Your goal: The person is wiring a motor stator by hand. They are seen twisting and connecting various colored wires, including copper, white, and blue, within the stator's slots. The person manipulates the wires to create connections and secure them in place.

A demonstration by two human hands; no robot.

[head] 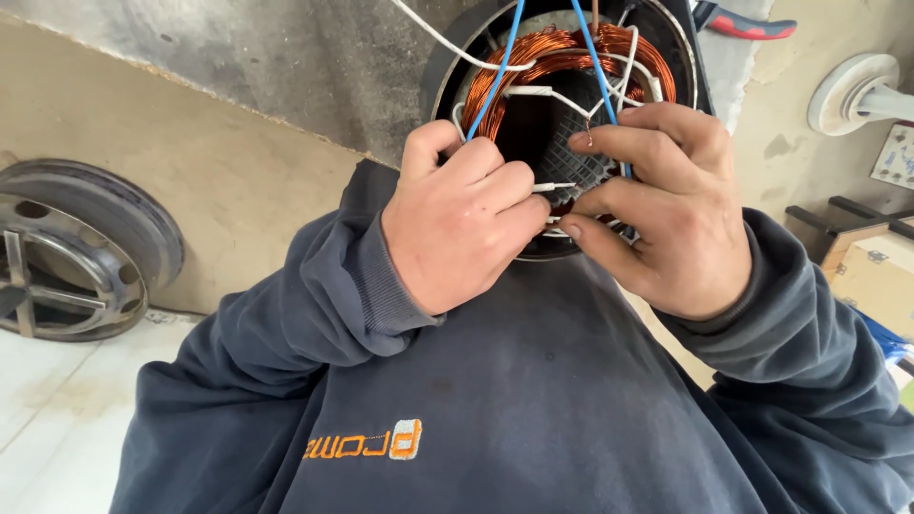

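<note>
At top centre of the frame the round stator with copper coils rests against my lap. My left hand is curled, pinching a white sleeve at its lower rim; my right hand grips the rim beside it, forefinger and thumb closed on the winding near the blue wires.

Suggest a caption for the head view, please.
Both hands, left hand and right hand, work white leads inside copper motor windings.
</note>
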